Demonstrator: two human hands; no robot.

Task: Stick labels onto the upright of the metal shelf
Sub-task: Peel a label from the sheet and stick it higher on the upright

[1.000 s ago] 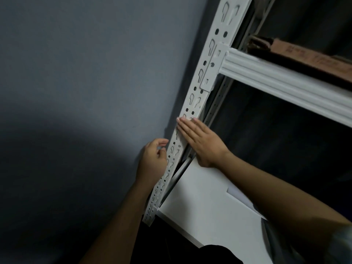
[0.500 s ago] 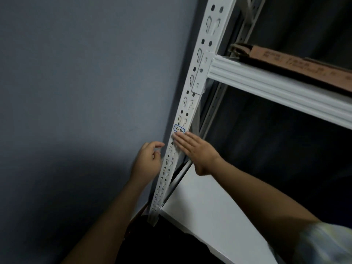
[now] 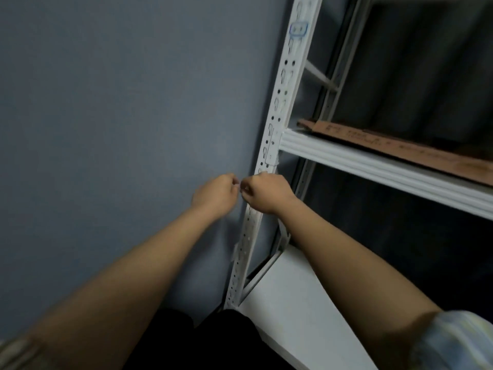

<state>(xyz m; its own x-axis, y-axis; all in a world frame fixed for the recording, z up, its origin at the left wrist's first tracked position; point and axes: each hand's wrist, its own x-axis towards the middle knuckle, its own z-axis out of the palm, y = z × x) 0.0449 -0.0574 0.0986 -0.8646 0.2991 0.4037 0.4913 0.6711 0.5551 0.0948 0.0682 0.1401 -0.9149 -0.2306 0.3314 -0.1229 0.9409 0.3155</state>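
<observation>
1. High on the upright, near the top edge of the view, sits one label: a white sticker with a rounded blue border. Its writing is too blurred to read.
2. Upright: white metal post, punched with keyhole slots and round holes, leaning against a grey-blue wall.
3. Cardboard sheet on the upper shelf beam carries printed lines; none are legible.
4. Left hand: fingers curled, fingertips meeting those of the right hand just left of the upright.
5. Right hand: fingers curled, in front of the upright below the beam joint.
6. Something small and pale shows between the fingertips; what it is cannot be told.
7. Lower shelf board: plain white.
</observation>
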